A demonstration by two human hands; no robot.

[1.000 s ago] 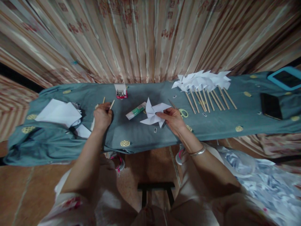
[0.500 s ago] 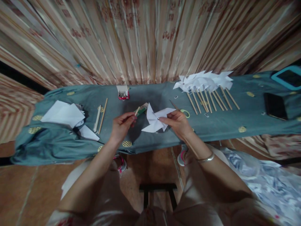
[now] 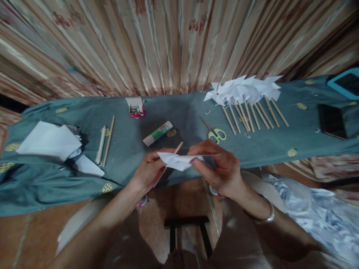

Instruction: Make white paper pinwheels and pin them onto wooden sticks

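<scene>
A white paper pinwheel is tilted nearly edge-on above the table's front edge. My right hand pinches its right side between thumb and fingers. My left hand is closed around a thin wooden stick, which runs slantwise behind the pinwheel with its upper end showing above the paper. Paper also touches my left fingertips. Whether stick and pinwheel are joined is hidden. Just beyond my hands lie a green and white glue stick and scissors with light green handles.
On the cloth-covered table, finished pinwheels on sticks lie in a row at the back right. Farther left are an open small red box of metal pins, a white pen, another wooden stick and white paper sheets. A dark phone rests at right.
My hands have come together nearer to me. The pinwheel has turned from facing up to nearly edge-on, and the stick now sits behind it. The glue stick and scissors are now more uncovered.
</scene>
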